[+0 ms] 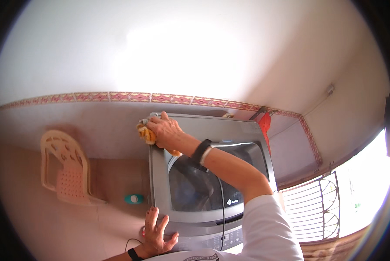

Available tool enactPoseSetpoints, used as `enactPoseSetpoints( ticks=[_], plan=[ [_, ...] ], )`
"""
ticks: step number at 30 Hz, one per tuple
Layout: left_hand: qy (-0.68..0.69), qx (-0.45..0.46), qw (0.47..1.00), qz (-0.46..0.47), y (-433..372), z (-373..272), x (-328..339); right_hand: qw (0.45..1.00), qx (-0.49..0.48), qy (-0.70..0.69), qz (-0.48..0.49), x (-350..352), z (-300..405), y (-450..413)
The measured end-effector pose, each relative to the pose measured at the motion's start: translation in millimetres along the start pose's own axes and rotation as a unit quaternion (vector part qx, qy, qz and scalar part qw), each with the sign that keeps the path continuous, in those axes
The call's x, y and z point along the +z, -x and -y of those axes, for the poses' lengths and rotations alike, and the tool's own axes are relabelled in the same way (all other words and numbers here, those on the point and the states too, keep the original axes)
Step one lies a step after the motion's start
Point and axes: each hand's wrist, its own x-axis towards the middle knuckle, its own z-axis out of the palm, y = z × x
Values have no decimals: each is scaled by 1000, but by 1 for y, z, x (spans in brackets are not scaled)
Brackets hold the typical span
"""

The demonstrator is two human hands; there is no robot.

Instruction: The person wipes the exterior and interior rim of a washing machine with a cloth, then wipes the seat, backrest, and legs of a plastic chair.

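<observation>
Before me stands a grey top-loading washing machine (195, 127) with a dark glass lid (198, 182). At its far left corner, my right hand (165, 130) presses an orange-and-white cloth (146, 133) against the top edge. Part of the cloth shows beneath the wrist as well. My left hand (159, 233) rests with its fingers spread on the near left corner, beside the control panel (227, 239), and holds nothing. A thin black cable (223, 205) hangs across the lid and the panel.
A plastic armchair (66, 166) stands on the floor to the left. Nearer the machine lies a teal object (134, 199) with a white centre. Behind the machine runs a wall with a patterned tile border (129, 97). A red item (265, 125) hangs at the back right, and a barred window (306, 205) is at the right.
</observation>
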Motion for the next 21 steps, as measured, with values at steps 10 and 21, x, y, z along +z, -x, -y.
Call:
enactPoseSetpoints(
  ticks=[10,21],
  plan=[
    [-17,4,1000,-17,-15,-19,-2,962,247,0,114,-43,-82,2],
    [-17,-29,999,21,-8,-15,-2,901,404,152,42,-90,-235,177]
  ],
)
